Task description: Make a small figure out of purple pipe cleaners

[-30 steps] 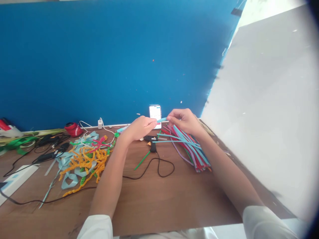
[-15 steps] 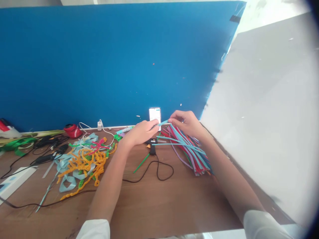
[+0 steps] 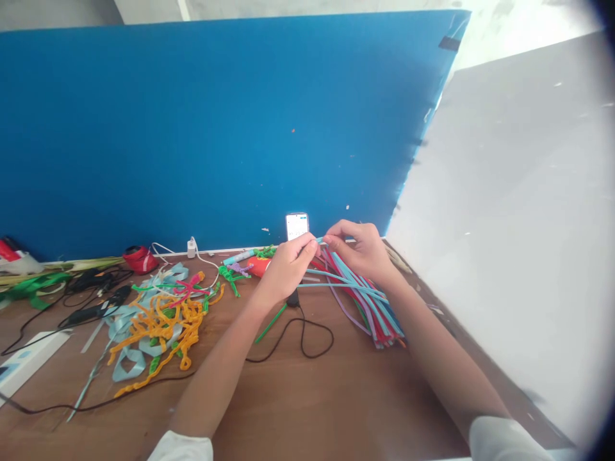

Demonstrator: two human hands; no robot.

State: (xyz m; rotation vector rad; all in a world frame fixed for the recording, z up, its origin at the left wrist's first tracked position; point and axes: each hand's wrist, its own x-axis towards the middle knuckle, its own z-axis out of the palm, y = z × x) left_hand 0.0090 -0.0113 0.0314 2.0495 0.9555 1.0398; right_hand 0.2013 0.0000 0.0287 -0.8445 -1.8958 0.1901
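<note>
Left hand: my left hand (image 3: 288, 262) is pinched nearly closed, thumb and fingertips gripping one end of a light blue pipe cleaner (image 3: 319, 241).
Right hand: my right hand (image 3: 361, 246) is curled in the same way, its fingertips nipping the other end of that blue piece, so my two hands almost meet.
Blue piece: held up off the counter (image 3: 336, 390), in front of the phone (image 3: 296, 226) that leans on the blue board (image 3: 216, 128).
Bundle: a loose sheaf of pipe cleaners (image 3: 369, 301) in blue, red, purple and green lies on the counter under my right wrist, fanning toward the right edge.
Cable: a black cord (image 3: 307, 336) loops on the wood just below my left hand, beside a green stick (image 3: 270, 323).
Left of counter: a tangle of orange, pale blue and green twisted pieces (image 3: 158, 320) lies well apart from my hands.
Far left: a white power strip (image 3: 29, 355) and a red object (image 3: 140, 259) near the board.
</note>
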